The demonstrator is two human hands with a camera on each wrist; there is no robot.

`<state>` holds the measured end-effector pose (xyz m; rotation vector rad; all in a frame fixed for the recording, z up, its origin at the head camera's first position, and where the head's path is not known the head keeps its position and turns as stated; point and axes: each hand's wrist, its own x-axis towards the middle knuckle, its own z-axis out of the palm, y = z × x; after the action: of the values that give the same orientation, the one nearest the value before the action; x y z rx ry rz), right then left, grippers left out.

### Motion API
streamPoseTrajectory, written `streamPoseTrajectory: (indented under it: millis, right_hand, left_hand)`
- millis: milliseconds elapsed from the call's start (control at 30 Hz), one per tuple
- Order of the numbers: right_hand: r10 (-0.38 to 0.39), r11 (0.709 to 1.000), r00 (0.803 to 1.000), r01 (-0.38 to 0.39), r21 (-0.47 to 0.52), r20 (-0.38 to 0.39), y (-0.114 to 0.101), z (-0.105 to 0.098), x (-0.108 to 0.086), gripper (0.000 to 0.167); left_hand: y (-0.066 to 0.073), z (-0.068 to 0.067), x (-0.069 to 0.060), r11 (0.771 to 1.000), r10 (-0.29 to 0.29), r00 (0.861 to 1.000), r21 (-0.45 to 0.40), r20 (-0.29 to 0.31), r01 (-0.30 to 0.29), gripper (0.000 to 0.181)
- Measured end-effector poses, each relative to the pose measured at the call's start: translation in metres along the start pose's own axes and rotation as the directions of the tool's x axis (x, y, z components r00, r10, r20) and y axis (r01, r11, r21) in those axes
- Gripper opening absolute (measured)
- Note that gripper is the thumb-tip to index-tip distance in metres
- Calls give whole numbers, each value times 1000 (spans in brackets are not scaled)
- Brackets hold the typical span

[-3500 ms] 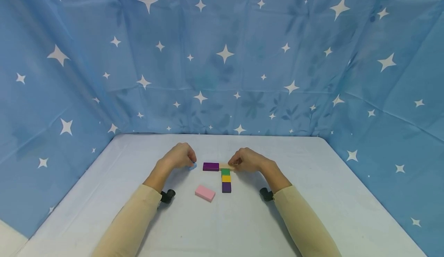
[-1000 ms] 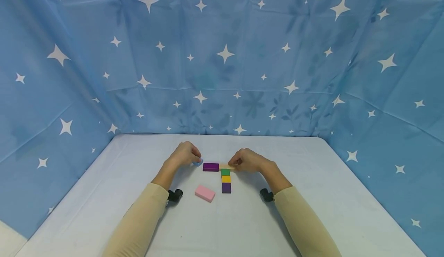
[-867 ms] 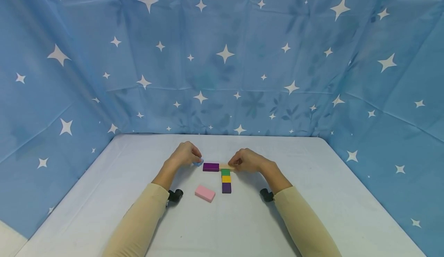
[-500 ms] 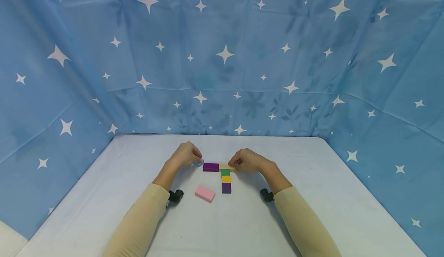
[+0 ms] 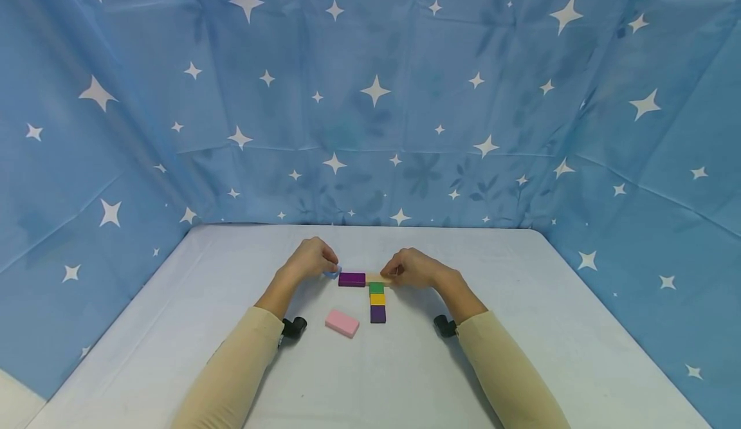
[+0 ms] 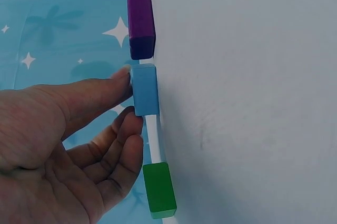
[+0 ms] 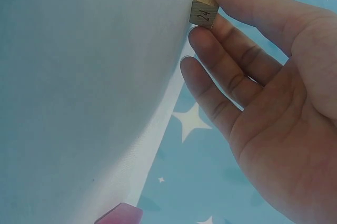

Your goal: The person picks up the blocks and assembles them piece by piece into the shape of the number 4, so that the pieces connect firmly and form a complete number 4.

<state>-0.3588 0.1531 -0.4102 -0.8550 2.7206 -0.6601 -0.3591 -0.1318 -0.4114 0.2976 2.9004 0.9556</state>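
Observation:
My left hand (image 5: 312, 258) pinches a small light blue block (image 6: 145, 89) between thumb and fingers. A purple block (image 5: 352, 280) lies just right of it, with a narrow gap between them in the left wrist view. Against the purple block's right end is a plain wooden block (image 5: 373, 278), marked 24 on its end in the right wrist view. My right hand (image 5: 413, 267) holds that wooden block by its right part. From it a green block (image 5: 376, 287), a yellow block (image 5: 377, 300) and a dark purple block (image 5: 378, 314) run in a line toward me.
A pink block (image 5: 342, 323) lies at an angle, nearer me. In the left wrist view another green block (image 6: 160, 190) stands beyond the blue one. A reddish-pink block (image 7: 120, 214) shows at the right wrist view's bottom edge. Starry blue cloth surrounds the white table (image 5: 370, 377).
Since the earliest frame, my left hand has moved right with the light blue block, bringing it close to the purple block. Over the last second it has barely shifted. My right hand has stayed in place.

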Motion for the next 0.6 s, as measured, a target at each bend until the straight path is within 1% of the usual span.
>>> streamPoseTrajectory:
  millis: [233, 600]
  right_hand:
    - [2, 1000, 1000, -2, -2, 0, 0, -1, -1, 28]
    - [12, 1000, 1000, -12, 3, 4, 0, 0, 0, 28]
  left_hand:
    - [1, 1, 0, 1000, 12, 1000, -3, 5, -12, 11]
    - [1, 1, -2, 1000, 12, 1000, -3, 10, -12, 10]
